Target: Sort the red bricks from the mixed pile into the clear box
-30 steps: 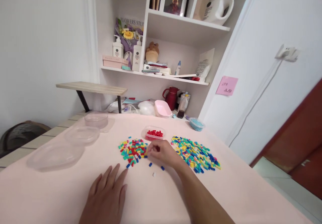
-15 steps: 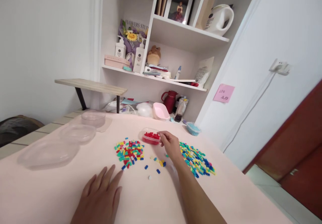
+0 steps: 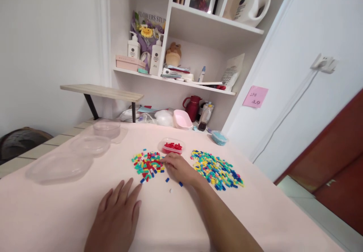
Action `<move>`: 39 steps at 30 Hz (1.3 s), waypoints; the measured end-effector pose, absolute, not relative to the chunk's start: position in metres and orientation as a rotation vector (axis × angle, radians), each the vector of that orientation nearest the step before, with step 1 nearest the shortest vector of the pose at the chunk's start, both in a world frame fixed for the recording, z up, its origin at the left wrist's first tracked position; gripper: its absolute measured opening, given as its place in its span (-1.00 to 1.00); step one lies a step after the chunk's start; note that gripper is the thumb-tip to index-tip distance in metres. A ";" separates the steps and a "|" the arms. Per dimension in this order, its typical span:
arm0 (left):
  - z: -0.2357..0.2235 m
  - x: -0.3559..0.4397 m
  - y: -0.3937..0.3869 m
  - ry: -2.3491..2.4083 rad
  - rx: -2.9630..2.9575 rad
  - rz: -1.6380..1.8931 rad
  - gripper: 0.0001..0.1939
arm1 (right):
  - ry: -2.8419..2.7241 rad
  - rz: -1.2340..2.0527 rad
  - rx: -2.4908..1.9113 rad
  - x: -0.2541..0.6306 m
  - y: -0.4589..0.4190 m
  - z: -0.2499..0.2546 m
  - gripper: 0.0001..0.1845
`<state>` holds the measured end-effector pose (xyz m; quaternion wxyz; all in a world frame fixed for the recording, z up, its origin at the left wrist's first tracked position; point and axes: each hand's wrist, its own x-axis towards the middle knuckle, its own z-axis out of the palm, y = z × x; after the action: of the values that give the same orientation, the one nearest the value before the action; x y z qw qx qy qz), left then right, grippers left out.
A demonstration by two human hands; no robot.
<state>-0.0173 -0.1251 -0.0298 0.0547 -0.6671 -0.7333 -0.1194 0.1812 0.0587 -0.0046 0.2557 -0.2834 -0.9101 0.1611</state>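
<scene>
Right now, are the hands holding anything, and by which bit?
The left hand holds nothing. The right hand is at the smaller colourful pile; whether it pinches anything can't be told.

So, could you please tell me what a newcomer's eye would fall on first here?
Most likely the larger pile of colourful pieces at right on the pink table, then the smaller pile left of centre, with the right hand at its edge. The red pieces in a clear tub beyond that hand would probably come next.
</scene>
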 end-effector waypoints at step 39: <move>-0.028 -0.017 -0.126 -2.241 -2.015 -0.366 -0.48 | -2.418 0.525 -0.877 0.183 0.047 -0.002 -0.68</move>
<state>-0.0173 -0.1259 -0.0281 0.0529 -0.6630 -0.7370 -0.1203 0.1834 0.0473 -0.0019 0.2553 -0.3228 -0.8906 0.1934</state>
